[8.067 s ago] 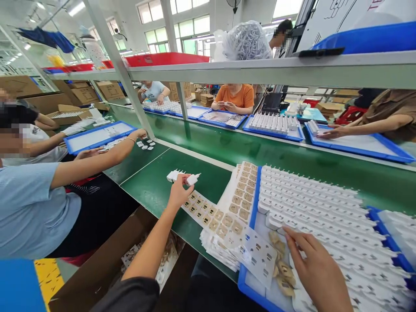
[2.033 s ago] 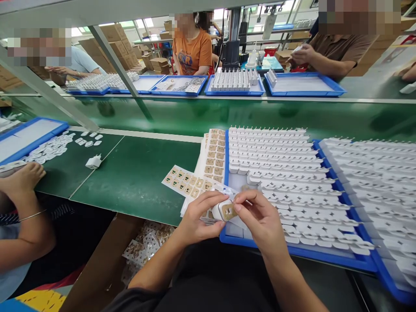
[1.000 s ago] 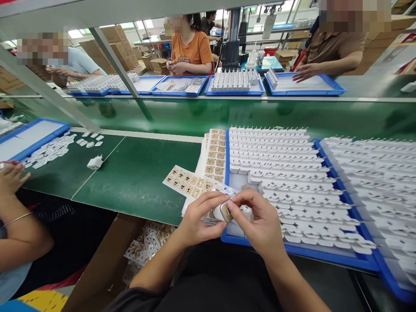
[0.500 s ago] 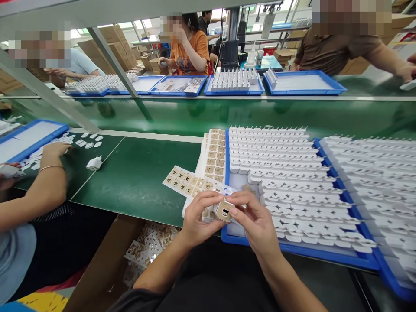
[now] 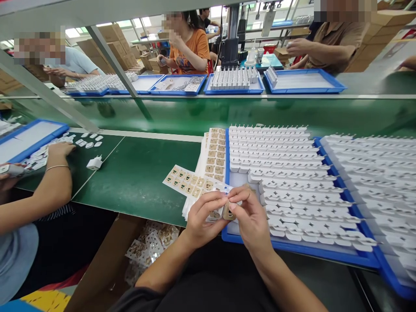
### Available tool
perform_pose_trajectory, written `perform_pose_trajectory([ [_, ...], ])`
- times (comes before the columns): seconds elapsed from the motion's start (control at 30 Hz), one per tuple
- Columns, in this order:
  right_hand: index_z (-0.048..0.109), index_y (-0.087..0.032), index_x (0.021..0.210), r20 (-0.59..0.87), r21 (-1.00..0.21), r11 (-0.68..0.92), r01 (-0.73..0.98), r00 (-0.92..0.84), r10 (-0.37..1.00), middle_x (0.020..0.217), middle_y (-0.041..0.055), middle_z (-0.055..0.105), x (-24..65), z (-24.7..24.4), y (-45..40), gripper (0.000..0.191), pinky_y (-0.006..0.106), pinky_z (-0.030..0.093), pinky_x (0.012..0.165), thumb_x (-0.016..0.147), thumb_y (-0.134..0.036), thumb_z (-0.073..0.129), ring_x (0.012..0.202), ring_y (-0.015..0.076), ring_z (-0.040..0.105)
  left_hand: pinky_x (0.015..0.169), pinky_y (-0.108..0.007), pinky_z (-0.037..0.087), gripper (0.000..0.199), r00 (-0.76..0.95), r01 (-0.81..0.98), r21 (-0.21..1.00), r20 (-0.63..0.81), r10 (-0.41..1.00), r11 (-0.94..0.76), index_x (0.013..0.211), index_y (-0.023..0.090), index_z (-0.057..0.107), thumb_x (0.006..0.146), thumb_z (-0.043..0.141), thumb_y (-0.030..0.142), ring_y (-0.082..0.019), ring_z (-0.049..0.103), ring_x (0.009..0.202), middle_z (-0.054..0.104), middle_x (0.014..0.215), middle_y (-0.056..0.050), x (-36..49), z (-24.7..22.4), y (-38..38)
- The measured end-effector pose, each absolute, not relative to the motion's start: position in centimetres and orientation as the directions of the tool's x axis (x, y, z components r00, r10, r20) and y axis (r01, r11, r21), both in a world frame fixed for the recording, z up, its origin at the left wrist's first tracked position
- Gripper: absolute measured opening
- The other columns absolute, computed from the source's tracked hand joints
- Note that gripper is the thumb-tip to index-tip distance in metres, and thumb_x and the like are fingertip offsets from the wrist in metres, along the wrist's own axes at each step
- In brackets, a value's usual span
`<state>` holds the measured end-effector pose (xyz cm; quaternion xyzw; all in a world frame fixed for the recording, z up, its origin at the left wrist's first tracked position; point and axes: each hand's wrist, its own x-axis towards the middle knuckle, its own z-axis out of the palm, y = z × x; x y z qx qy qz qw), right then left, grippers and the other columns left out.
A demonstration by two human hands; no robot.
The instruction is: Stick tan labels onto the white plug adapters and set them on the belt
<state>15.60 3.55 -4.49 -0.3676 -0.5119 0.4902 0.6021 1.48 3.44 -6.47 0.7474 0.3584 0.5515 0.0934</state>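
Observation:
A white plug charger (image 5: 228, 212) with a tan end face and dark port openings is held between my hands, over the front left corner of a blue tray (image 5: 292, 248). My left hand (image 5: 202, 219) is closed around the charger's body from the left. From the right, my right hand (image 5: 253, 219) pinches the edge of the tan face with thumb and fingertips. Just beyond my fingers lies a sheet of tan stickers (image 5: 183, 180), partly peeled. It rests across a stack of similar sheets (image 5: 215, 151). White chargers (image 5: 286, 186) fill most of the tray in rows.
A second blue tray (image 5: 398, 284) of chargers stands at the right. One loose charger (image 5: 94, 163) sits on the green bench at left, near a co-worker's arm (image 5: 58, 173). Below, a carton (image 5: 97, 260) holds used sheets. Across the bench, people work behind more blue trays.
The charger has turned in my hands, so its tan face now points more to the right. My right fingers have shifted left along its edge. Across the bench, the co-worker at right has drawn an arm in.

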Motion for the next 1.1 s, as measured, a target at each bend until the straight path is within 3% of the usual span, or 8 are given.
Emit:
perform_pose_trajectory([
  [0.37,0.059,-0.026,0.081,0.220,-0.941,0.208,-0.265,-0.014,0.975,0.089,0.0020,0.056,15.6,-4.0,3.6,0.009,0.029,0.050,0.071,0.083,-0.022,0.067,0.092,0.0196,0.058,0.092,-0.038,0.061,0.043,0.158,0.445,0.486,0.784,0.600,-0.752,0.128,0.024,0.056,0.087,0.069,0.016,-0.022,0.068,0.109,0.068,0.111,-0.007,1.6,-6.6,3.7],
  [0.6,0.061,-0.026,0.080,0.242,-0.936,0.239,-0.257,0.021,0.970,0.090,0.0017,0.059,15.6,-4.5,3.5,0.010,0.031,0.051,0.078,0.085,-0.018,0.061,0.092,0.0188,0.060,0.096,-0.039,0.060,0.050,0.173,0.422,0.463,0.803,0.571,-0.779,0.131,0.023,0.055,0.085,0.070,0.011,-0.022,0.067,0.112,0.068,0.111,-0.007,1.6,-6.7,3.7],
  [0.7,0.063,-0.026,0.082,0.257,-0.950,0.241,-0.197,-0.056,0.965,0.091,0.0018,0.062,16.8,-4.5,3.8,0.012,0.034,0.049,0.082,0.088,-0.016,0.058,0.092,0.0195,0.060,0.096,-0.038,0.059,0.049,0.185,0.395,0.515,0.767,0.615,-0.761,0.131,0.023,0.056,0.085,0.072,0.016,-0.022,0.068,0.111,0.068,0.114,-0.008,1.4,-6.8,3.6],
  [0.83,0.067,-0.027,0.095,0.307,-0.936,0.334,0.111,-0.206,0.929,0.093,0.0030,0.066,18.9,-3.4,4.5,0.011,0.039,0.047,0.085,0.092,-0.019,0.060,0.093,0.0223,0.061,0.097,-0.036,0.058,0.051,0.248,0.338,0.604,0.682,0.688,-0.721,0.134,0.021,0.054,0.086,0.071,0.018,-0.022,0.067,0.113,0.067,0.120,-0.011,0.9,-7.1,3.4],
  [0.93,0.066,-0.027,0.099,0.410,-0.843,0.476,0.252,-0.271,0.871,0.089,0.0026,0.067,19.5,-2.6,4.8,0.013,0.040,0.046,0.084,0.093,-0.016,0.061,0.091,0.0227,0.060,0.098,-0.036,0.057,0.063,0.249,0.263,0.684,0.633,0.733,-0.680,0.139,0.021,0.047,0.083,0.075,0.022,-0.023,0.068,0.112,0.068,0.120,-0.011,0.7,-7.7,3.1],
  [1.1,0.061,-0.025,0.100,0.637,-0.615,0.729,0.301,-0.354,0.684,0.092,0.0034,0.065,19.5,-2.6,4.4,0.020,0.041,0.047,0.086,0.090,-0.008,0.061,0.090,0.0221,0.058,0.093,-0.033,0.058,0.070,0.248,0.117,0.864,0.452,0.857,-0.490,0.144,0.024,0.042,0.083,0.076,0.029,-0.022,0.069,0.107,0.067,0.122,-0.011,0.5,-8.0,3.3],
])
